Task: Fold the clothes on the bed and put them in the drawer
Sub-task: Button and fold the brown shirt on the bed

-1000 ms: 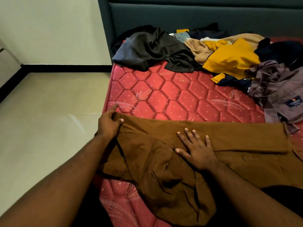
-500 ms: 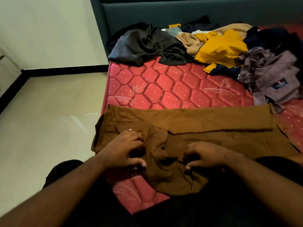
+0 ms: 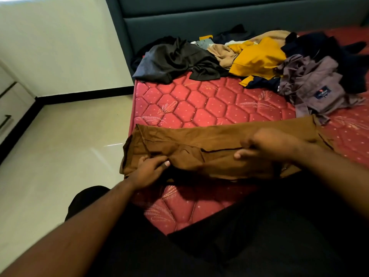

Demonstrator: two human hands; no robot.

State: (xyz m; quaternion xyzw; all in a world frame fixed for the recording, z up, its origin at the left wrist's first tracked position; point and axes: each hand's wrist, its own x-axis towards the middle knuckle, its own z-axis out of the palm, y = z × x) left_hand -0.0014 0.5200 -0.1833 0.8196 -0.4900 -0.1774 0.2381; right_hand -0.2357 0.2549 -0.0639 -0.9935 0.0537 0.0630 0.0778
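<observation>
1. Our left hand (image 3: 148, 169) has its fingers curled, pinching a fold of the brown garment (image 3: 209, 150) near its left end, thumb against the cloth.
2. Our right hand (image 3: 267, 144) is blurred; its fingers look curled over the garment's near fold, thumb under the edge, gripping it near the middle.
3. The garment lies stretched across the near part of the red mattress (image 3: 199, 102), its near edge lifted slightly between our hands, its left end hanging over the mattress's side.
4. Farther back, well apart from the garment, we see a heap of clothes (image 3: 249, 56) against the headboard (image 3: 199, 19): a black piece (image 3: 171, 58), a tan one (image 3: 221, 53), a yellow one (image 3: 259, 56), a grey-purple one (image 3: 311, 82) with a dark label, and dark pieces at the right.
5. At the far left edge stands a white drawer unit (image 3: 10, 104) with dark handles, on the pale tiled floor (image 3: 60, 146).
</observation>
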